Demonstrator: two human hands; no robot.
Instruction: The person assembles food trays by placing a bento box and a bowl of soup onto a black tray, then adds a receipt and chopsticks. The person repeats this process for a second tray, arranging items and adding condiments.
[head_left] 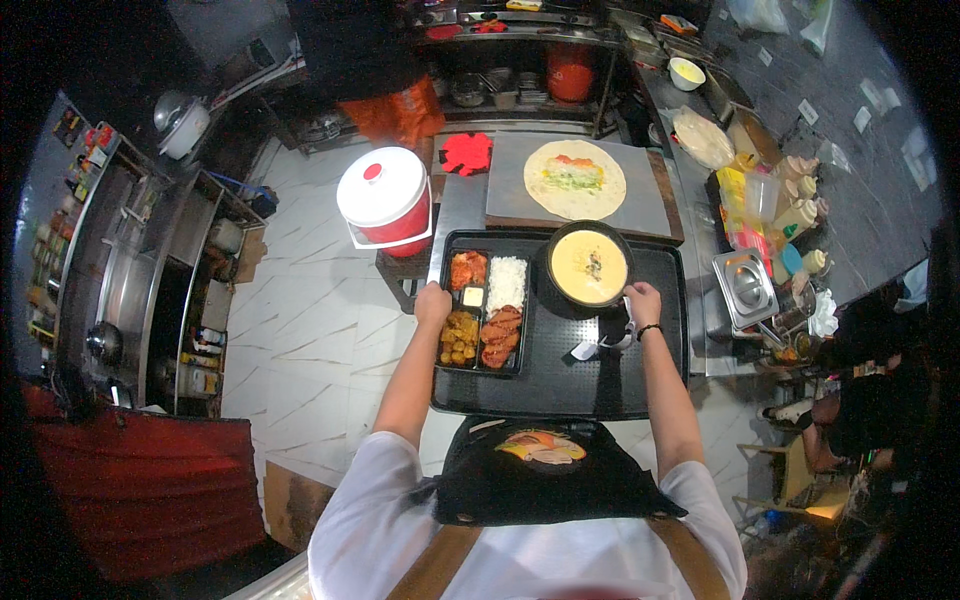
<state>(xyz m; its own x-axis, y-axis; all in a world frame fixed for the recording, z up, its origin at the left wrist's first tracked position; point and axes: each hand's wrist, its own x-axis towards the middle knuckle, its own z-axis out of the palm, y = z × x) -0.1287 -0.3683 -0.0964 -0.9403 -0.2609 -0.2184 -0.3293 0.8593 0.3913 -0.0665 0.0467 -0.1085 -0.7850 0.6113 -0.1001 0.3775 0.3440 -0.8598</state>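
A black serving tray (540, 392) lies in front of me. On its left stands a black compartment box (478, 370) with white rice (507, 283), a browned piece of meat (501, 337), reddish food (467, 269), yellow-brown chunks (459, 340) and a small pale square (472, 297). My left hand (432, 304) is closed at the left edge of the tray, beside the box; its fingertips are hidden. My right hand (643, 304) has its fingers together at the lower right rim of a dark round bowl (551, 262) of creamy yellow soup (588, 268). Small white items (585, 350) lie below the bowl.
Beyond the tray, a filled flatbread (575, 180) lies on a board (505, 190). A red-and-white cooler (383, 197) stands left. Sauce bottles (797, 215) and a lidded steel container (745, 288) line the right counter. A person in an orange apron (395, 118) stands far left.
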